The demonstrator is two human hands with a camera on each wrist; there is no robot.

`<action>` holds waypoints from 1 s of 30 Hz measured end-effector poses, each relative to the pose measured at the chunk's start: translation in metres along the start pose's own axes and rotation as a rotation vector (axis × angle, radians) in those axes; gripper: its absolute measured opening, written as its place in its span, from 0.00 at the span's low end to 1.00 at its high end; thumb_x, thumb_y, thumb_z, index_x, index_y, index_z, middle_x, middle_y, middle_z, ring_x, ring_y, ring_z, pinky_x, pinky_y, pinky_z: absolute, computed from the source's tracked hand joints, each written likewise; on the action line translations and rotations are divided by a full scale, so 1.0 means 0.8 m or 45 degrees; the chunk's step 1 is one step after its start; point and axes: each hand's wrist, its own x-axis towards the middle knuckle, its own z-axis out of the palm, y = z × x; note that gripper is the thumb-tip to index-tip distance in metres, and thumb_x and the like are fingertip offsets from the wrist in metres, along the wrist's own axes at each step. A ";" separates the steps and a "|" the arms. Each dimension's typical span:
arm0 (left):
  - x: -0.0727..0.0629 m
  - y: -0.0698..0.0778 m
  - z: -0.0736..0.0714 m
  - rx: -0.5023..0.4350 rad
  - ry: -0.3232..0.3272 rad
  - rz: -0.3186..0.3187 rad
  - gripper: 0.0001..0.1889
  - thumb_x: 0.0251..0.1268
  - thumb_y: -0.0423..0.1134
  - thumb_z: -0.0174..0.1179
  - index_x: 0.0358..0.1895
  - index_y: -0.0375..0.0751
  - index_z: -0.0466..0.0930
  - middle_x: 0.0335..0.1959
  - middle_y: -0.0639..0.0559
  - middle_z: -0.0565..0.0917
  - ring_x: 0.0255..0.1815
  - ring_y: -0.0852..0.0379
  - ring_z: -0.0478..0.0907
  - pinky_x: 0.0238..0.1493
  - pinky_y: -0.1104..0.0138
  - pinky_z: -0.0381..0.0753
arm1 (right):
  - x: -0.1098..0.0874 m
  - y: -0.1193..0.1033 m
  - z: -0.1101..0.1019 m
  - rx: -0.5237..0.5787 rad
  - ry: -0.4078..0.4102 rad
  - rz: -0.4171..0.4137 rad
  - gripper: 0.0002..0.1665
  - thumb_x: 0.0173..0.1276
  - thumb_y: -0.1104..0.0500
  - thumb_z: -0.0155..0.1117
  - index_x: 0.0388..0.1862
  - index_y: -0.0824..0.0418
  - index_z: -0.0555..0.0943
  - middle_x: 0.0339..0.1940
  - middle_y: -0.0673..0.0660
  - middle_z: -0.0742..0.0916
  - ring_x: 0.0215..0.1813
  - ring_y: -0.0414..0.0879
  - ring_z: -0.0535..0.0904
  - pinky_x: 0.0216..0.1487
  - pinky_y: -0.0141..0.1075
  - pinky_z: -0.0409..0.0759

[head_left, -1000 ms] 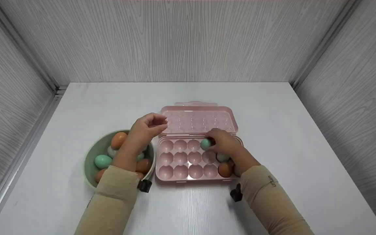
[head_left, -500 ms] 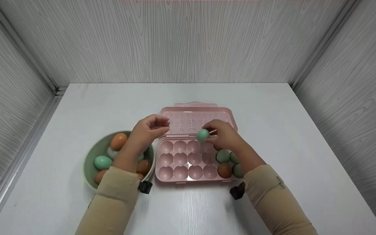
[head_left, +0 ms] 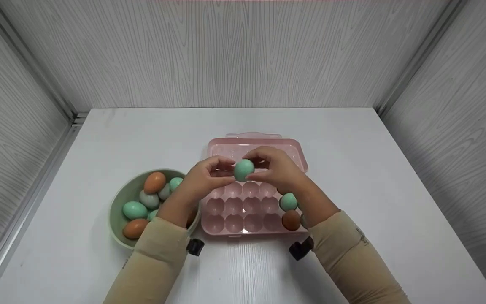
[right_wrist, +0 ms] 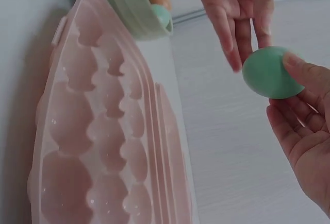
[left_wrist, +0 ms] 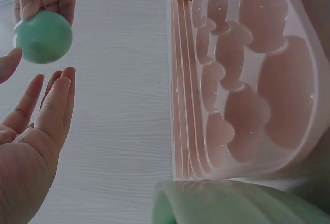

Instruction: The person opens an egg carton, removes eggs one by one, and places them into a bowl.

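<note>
My right hand (head_left: 276, 171) pinches a green egg (head_left: 244, 170) between thumb and fingers, above the hinge side of an opened pink egg box (head_left: 233, 206). From the left, my left hand (head_left: 204, 177) reaches up to the same egg, thumb and fingers spread apart. In the left wrist view those left fingers (left_wrist: 54, 105) stand just below the egg, which the right hand holds. The right wrist view shows the left fingertips right at the egg's far end. Brown and green eggs, among them a brown egg (head_left: 291, 220), sit in the box's right-hand cups, partly hidden by my right forearm.
A pale green bowl (head_left: 115, 211) of brown, green and whitish eggs stands against the box's left side, partly under my left forearm. The box lid (head_left: 293, 154) lies folded back behind the cups. Grey wood-grain panels (head_left: 243, 55) enclose the white table.
My right hand has lifted the green egg out of the back row and carried it left. My left hand has moved right and slightly nearer to meet it.
</note>
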 end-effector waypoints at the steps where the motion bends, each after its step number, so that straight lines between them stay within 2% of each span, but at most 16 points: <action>1: 0.000 0.000 0.002 -0.005 -0.018 0.009 0.23 0.54 0.33 0.65 0.54 0.37 0.72 0.51 0.43 0.76 0.53 0.50 0.75 0.50 0.63 0.76 | 0.001 -0.003 0.002 0.012 -0.010 0.000 0.20 0.52 0.61 0.71 0.46 0.58 0.80 0.44 0.52 0.82 0.48 0.44 0.77 0.53 0.38 0.74; 2: 0.003 -0.004 0.002 -0.011 -0.032 0.019 0.24 0.53 0.33 0.65 0.55 0.37 0.71 0.51 0.44 0.76 0.53 0.51 0.75 0.50 0.63 0.76 | 0.004 -0.001 0.004 0.018 -0.019 -0.003 0.20 0.52 0.60 0.72 0.46 0.57 0.80 0.44 0.50 0.82 0.48 0.43 0.77 0.53 0.38 0.75; 5: 0.003 -0.002 0.006 -0.006 -0.057 0.041 0.27 0.53 0.32 0.65 0.58 0.40 0.69 0.52 0.44 0.74 0.53 0.51 0.74 0.50 0.64 0.76 | 0.007 -0.008 0.008 0.043 -0.037 0.021 0.20 0.51 0.59 0.72 0.46 0.57 0.80 0.43 0.50 0.82 0.48 0.42 0.77 0.52 0.42 0.75; 9: 0.004 0.000 0.007 0.009 -0.055 0.052 0.30 0.54 0.33 0.65 0.61 0.44 0.65 0.52 0.43 0.73 0.53 0.51 0.74 0.50 0.63 0.75 | 0.010 -0.015 0.014 0.047 -0.026 0.072 0.21 0.51 0.59 0.73 0.46 0.57 0.80 0.44 0.50 0.82 0.49 0.42 0.77 0.51 0.45 0.76; 13: 0.003 0.002 0.004 0.043 -0.031 0.064 0.29 0.54 0.34 0.65 0.60 0.44 0.67 0.51 0.45 0.74 0.52 0.51 0.74 0.50 0.63 0.76 | 0.011 -0.017 0.016 0.056 -0.034 0.086 0.21 0.53 0.58 0.71 0.48 0.55 0.80 0.46 0.49 0.82 0.50 0.41 0.77 0.52 0.40 0.76; 20: -0.002 0.006 -0.008 0.147 -0.010 0.132 0.24 0.53 0.35 0.66 0.55 0.41 0.71 0.50 0.48 0.75 0.51 0.53 0.75 0.49 0.64 0.76 | 0.011 -0.016 0.015 0.068 -0.046 0.060 0.19 0.58 0.56 0.67 0.49 0.55 0.80 0.46 0.48 0.82 0.50 0.41 0.77 0.51 0.34 0.75; 22: -0.004 0.010 -0.011 0.149 -0.004 0.126 0.24 0.54 0.35 0.65 0.56 0.41 0.71 0.51 0.48 0.74 0.50 0.53 0.75 0.49 0.65 0.76 | 0.010 -0.014 0.014 0.041 -0.038 0.062 0.17 0.60 0.56 0.65 0.49 0.55 0.80 0.45 0.48 0.83 0.50 0.41 0.78 0.51 0.33 0.75; 26: -0.017 0.031 -0.016 0.148 0.016 0.100 0.25 0.55 0.32 0.63 0.57 0.37 0.69 0.52 0.43 0.73 0.51 0.49 0.74 0.49 0.63 0.76 | 0.009 -0.007 0.011 -0.012 -0.025 0.085 0.16 0.62 0.56 0.63 0.49 0.54 0.80 0.45 0.48 0.83 0.50 0.40 0.78 0.52 0.33 0.75; 30: -0.028 0.042 -0.027 0.167 0.078 0.044 0.25 0.55 0.32 0.63 0.58 0.38 0.68 0.51 0.43 0.73 0.54 0.50 0.73 0.52 0.61 0.73 | 0.006 -0.001 0.007 -0.020 -0.011 0.118 0.14 0.63 0.54 0.62 0.48 0.54 0.80 0.44 0.48 0.83 0.49 0.40 0.78 0.52 0.35 0.75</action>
